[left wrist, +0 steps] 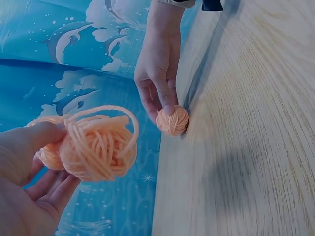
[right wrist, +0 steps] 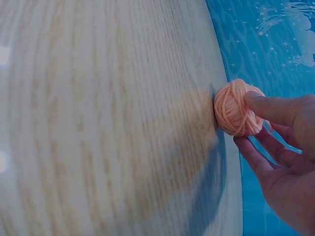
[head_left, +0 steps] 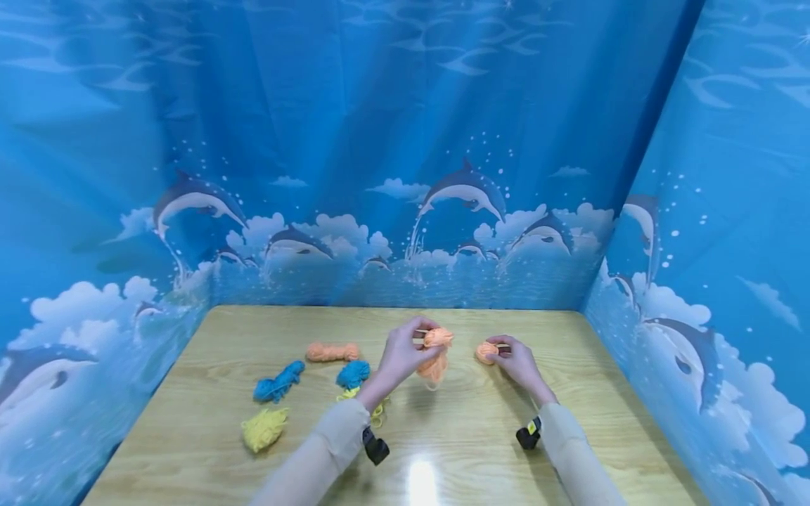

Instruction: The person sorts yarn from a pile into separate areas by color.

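Observation:
My left hand holds a loose bundle of peach yarn above the table, pinched between thumb and fingers. In the left wrist view this peach yarn shows a thick wound part with a loop of strand arching over it. To its right, my right hand grips a small round ball of peach yarn down at the tabletop. Seen from the right wrist, the thumb lies on top of the ball and the fingers curl under its side.
On the left of the wooden table lie a peach skein, a twisted blue skein, a blue bundle and a yellow bundle. More yellow yarn is partly behind the left forearm. A dolphin-print curtain surrounds the table.

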### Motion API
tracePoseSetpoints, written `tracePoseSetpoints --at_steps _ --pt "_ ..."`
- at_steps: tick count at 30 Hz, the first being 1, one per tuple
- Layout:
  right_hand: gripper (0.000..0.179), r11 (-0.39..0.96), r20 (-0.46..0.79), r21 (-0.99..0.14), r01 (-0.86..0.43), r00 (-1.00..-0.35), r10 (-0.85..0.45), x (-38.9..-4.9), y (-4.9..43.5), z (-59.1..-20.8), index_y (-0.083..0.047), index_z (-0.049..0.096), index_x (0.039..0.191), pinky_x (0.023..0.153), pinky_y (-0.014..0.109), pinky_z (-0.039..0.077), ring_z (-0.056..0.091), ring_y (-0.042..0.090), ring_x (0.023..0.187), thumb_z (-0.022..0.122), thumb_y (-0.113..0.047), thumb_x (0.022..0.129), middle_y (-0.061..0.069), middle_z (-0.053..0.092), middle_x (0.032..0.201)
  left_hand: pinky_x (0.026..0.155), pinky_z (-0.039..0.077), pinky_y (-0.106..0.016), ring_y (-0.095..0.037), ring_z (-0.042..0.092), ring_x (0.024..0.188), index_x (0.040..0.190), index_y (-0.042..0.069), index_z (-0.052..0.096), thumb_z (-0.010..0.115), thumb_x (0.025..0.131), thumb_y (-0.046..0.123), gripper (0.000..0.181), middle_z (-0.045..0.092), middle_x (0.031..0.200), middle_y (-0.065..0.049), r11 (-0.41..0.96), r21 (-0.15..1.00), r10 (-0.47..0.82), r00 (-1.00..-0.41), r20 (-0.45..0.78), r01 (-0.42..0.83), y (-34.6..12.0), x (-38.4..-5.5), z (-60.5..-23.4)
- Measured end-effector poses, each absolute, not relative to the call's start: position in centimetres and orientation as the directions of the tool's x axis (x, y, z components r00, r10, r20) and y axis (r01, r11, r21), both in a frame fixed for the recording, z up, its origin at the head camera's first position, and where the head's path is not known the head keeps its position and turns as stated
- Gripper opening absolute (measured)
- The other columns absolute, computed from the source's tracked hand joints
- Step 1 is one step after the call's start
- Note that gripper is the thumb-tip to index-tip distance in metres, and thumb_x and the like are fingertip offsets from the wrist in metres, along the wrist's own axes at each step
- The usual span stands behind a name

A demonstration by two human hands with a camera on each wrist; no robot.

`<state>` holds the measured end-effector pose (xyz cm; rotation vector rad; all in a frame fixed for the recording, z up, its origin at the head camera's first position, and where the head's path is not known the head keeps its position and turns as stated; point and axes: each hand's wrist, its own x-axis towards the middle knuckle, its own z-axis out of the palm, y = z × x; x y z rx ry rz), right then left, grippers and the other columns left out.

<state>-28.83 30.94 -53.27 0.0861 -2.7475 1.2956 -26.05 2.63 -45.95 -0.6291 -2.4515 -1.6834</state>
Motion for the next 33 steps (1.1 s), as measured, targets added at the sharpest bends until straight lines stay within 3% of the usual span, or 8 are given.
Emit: tracePoseSetpoints --at_steps 7,17,33 --pt "0.035 0.619 0.089 -0.783 -0.06 -0.996 0.016 -28.8 31.0 -53.3 0.002 0.066 0.126 0.091 0.047 0.058 0.066 0.04 0.11 0.073 -0.003 0.092 0.026 0.063 0.126 0.078 0.062 -0.034 -0.025 0.069 0.106 0.116 0.019 0.069 0.083 0.087 0.021 0.032 0.071 0.116 -0.004 0.333 0.89 0.229 -0.942 0.244 0.311 4.1 -27.2 -46.7" --pt "0.035 0.604 0.107 -0.793 -0.073 -0.994 0.021 -28.5 31.1 -53.3 0.002 0.065 0.127 0.095 0.047 0.057 0.064 0.041 0.114 0.072 -0.004 0.093 0.025 0.062 0.13 0.076 0.061 -0.031 -0.022 0.071 0.101 0.115 0.018 0.069 0.084 0.086 0.022 0.033 0.072 0.115 -0.006 0.306 0.918 0.208 -0.959 0.193 0.251 6.4 -28.7 -48.1" --pt "0.032 0.619 0.16 -0.777 -0.12 -0.987 0.01 -28.5 31.2 -53.6 0.004 0.068 0.122 0.092 0.044 0.059 0.068 0.04 0.108 0.074 -0.003 0.091 0.026 0.065 0.125 0.079 0.061 -0.031 -0.023 0.07 0.097 0.109 0.005 0.071 0.086 0.083 0.019 0.033 0.072 0.107 -0.01 0.168 0.983 0.116 -0.992 0.054 0.073 9.3 -30.2 -51.6"
